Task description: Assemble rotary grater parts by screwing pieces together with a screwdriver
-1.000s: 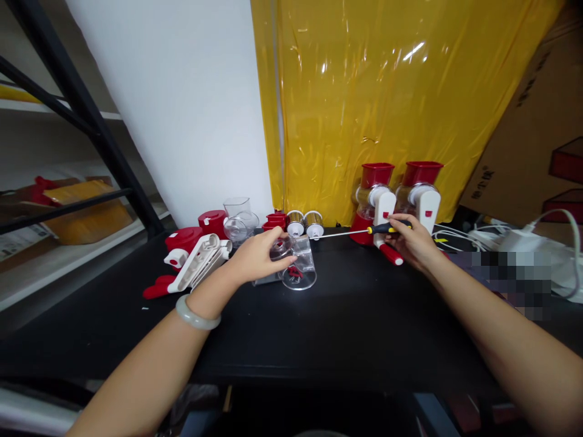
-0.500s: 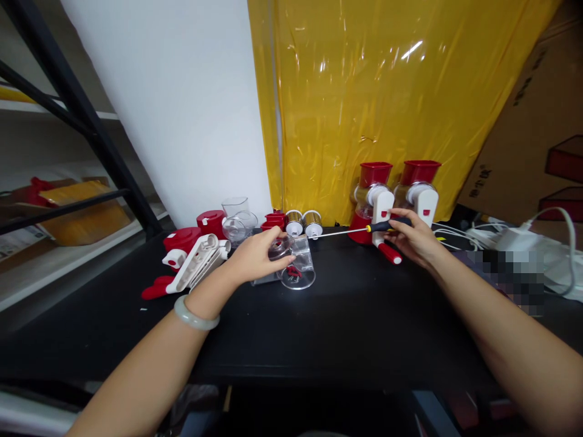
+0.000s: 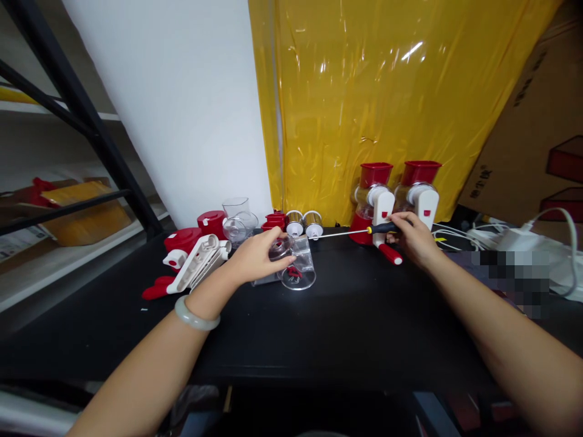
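My left hand (image 3: pixel 258 256) is closed on a clear plastic housing (image 3: pixel 306 258) that lies on the black table, thumb along its near side and fingers over its top. Small red and metal bits (image 3: pixel 294 274) show through the clear plastic. In my right hand (image 3: pixel 412 238) is a screwdriver (image 3: pixel 346 232) with a black and yellow handle, held near level. Its long shaft points left and the tip meets the upper right edge of the housing; the exact contact point is too small to make out.
Two red and white rotary graters (image 3: pixel 384 200) stand behind my right hand. Two metal grater drums (image 3: pixel 304 223) lie at the back middle. White crank handles (image 3: pixel 197 261), red bases (image 3: pixel 182 241) and clear hoppers (image 3: pixel 239 221) sit left. White cables and a power adapter (image 3: pixel 514 240) lie right.
My right hand's fingers have shifted and curled more closely around the screwdriver handle. My left hand and the clear housing stay in place.
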{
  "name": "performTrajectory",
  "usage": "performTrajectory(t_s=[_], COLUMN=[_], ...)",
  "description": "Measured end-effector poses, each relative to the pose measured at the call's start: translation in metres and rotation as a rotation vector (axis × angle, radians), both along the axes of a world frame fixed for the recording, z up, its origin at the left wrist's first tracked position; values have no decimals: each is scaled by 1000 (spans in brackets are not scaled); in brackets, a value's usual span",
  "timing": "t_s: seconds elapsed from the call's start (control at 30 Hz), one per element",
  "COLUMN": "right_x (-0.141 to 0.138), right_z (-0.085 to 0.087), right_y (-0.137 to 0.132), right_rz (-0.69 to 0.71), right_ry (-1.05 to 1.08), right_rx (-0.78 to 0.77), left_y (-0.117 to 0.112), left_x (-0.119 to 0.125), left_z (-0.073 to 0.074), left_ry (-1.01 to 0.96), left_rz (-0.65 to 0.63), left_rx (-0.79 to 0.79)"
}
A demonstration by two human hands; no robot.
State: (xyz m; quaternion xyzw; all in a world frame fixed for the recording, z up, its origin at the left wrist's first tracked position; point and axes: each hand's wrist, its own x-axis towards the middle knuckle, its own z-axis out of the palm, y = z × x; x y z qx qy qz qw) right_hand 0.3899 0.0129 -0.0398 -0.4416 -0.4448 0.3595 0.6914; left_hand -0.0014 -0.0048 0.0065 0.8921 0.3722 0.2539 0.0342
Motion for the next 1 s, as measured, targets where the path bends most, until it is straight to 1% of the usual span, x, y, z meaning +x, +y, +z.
performTrajectory(t_s=[0.07,0.13,0.3,0.47,0.63,0.7,0.77,0.83,0.9,1.0], right_x=[0,-2,-4,-3,-1,1,3,4,3,0], right_z=[-1,-1,4,8,6,2,-2,-5,-5,-1], right_y=[0,-1,-6,-12,-8,-2,2,5,5,-1], right_rz=[-27,-18,93,174,144,87,8,-35,-28,57], right_ry=[-34,-29,72,67,68,27,-75,-131,-84,53], right_rx=[-14,-11,-13,-14,-6,-14,-24,-24,-23,-15], left_y=[0,0,1,2,1,0,0,1,1,1], left_x=[0,0,0,-1,0,0,0,-1,-1,0], left_z=[0,0,-1,-1,0,0,-1,-1,-2,-1], left_ry=[-1,-1,10,9,5,4,4,6,6,3], left_rz=[3,5,1,7,-3,1,4,-2,-8,-8], left_rx=[0,3,7,2,3,4,7,11,13,7])
